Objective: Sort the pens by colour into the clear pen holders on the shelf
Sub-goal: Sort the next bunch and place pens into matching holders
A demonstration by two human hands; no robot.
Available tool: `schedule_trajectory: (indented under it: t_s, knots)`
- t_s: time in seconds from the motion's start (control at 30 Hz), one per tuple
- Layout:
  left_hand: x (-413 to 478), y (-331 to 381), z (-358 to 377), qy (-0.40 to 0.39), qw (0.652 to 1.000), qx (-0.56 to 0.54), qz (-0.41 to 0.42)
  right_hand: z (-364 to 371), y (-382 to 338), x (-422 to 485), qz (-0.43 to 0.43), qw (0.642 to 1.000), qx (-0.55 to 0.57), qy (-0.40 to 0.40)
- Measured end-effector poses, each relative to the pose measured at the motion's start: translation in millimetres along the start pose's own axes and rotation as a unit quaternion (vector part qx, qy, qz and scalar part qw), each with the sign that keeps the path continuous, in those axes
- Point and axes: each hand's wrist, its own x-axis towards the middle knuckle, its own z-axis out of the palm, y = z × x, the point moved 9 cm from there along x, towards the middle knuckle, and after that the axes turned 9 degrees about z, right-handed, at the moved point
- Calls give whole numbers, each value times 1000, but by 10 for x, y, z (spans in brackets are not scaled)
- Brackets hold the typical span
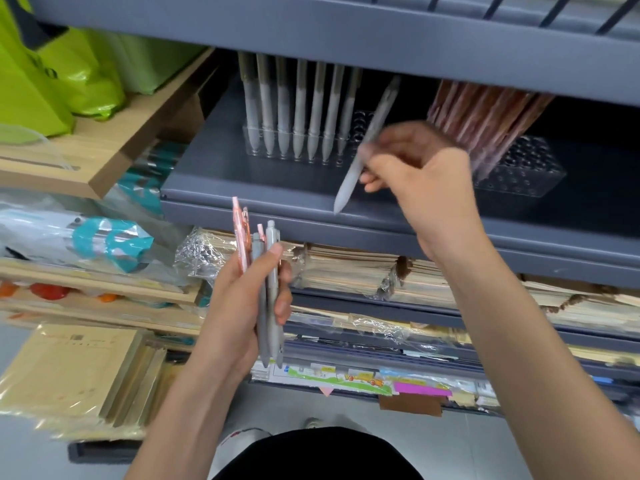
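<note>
My left hand [242, 296] grips a bundle of pens [266, 271], some grey and some pink, held upright below the shelf edge. My right hand [422, 174] pinches a single grey pen [367, 143], tilted with its tip down, in front of the grey shelf [214, 181]. A clear pen holder [360, 126] on the shelf holds several grey pens [298, 109] upright, just left of the held pen. Further right, a second clear holder [526, 168] carries several brown-pink pens [485, 112], partly hidden by my right hand.
An upper grey shelf [346, 36] hangs low over the holders. Green bags [52, 74] sit on a wooden rack at left. Stacks of wrapped notebooks [363, 275] fill the shelves below, and wrapped paper packs [79, 372] lie at lower left.
</note>
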Motion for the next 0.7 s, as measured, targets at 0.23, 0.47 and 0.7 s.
schedule_trajectory:
  t_s: [0.23, 0.47, 0.7]
  knots:
    - [-42, -86, -83, 24, 998, -52, -6, -207, -241, 366, -97, 984, -53, 136]
    - [-36, -164, -116, 47, 996, -70, 2, -23, -203, 575, -117, 975, -138, 130]
    - [-50, -179, -163, 53, 997, -50, 19, 77, -240, 593, -148, 958, -208, 132]
